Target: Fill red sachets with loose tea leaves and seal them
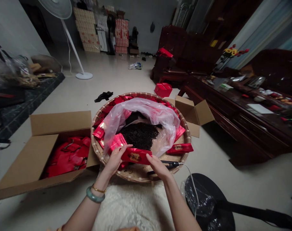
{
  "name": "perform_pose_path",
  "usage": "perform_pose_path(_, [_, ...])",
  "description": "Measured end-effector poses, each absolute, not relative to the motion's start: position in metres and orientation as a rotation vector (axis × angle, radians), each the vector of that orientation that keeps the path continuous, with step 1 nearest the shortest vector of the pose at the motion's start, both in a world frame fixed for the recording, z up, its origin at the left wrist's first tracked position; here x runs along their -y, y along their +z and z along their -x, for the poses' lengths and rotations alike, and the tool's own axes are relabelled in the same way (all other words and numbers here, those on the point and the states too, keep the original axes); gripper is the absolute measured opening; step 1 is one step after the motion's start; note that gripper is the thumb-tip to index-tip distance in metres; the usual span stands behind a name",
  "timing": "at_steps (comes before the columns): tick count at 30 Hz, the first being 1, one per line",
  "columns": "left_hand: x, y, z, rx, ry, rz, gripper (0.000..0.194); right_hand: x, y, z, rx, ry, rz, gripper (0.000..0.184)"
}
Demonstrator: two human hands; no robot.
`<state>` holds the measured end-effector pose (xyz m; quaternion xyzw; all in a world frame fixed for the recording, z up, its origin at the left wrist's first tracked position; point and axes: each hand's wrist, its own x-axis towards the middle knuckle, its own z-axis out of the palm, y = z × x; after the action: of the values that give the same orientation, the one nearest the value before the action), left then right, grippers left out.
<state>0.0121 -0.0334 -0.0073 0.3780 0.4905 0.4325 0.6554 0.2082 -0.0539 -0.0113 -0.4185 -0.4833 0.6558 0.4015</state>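
Both my hands hold one red foil packet [135,156] with a gold label, level over the near rim of a round woven basket [141,175]. My left hand [115,159] pinches its left end, my right hand [157,166] grips its right end. Behind the packet, a clear plastic bag [146,112] lies open in the basket with a heap of dark loose tea leaves [139,134] inside. More red packets [181,148] lie scattered around the bag. A green bangle and a thin gold bracelet are on my left wrist.
An open cardboard box [22,166] with several red packets stands at the left, a smaller open box [194,112] behind the basket. A black tool with a white cord [171,165] rests on the basket's rim. A dark wooden table [252,109] runs along the right; a standing fan [73,48] is far left.
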Motion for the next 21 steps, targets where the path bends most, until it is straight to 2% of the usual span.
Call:
perform_pose_path(8, [0.025,-0.020,-0.005,-1.257,1.024,-1.280,0.051,0.049,-0.027,-0.208,1.202,1.663,1.137,0.056])
perform_pose_path(11, [0.028,-0.020,-0.007,-1.539,1.176,-1.673,0.047,0.044,-0.031,-0.205,1.154,1.707,1.068,0.055])
perform_pose_path(13, [0.035,-0.018,-0.011,-1.628,1.216,-2.048,0.055,0.040,-0.030,-0.203,1.165,1.713,1.066,0.055])
perform_pose_path(16, [0.046,-0.014,-0.021,-1.446,0.912,-2.523,0.063,0.038,-0.025,-0.197,1.197,1.757,1.072,0.055])
perform_pose_path(18, [0.049,-0.013,-0.026,-1.399,0.772,-2.613,0.062,0.036,-0.022,-0.193,1.202,1.768,1.089,0.055])
perform_pose_path(21, [0.048,-0.014,-0.031,-1.441,0.745,-2.601,0.059,0.033,-0.021,-0.188,1.187,1.731,1.119,0.057])
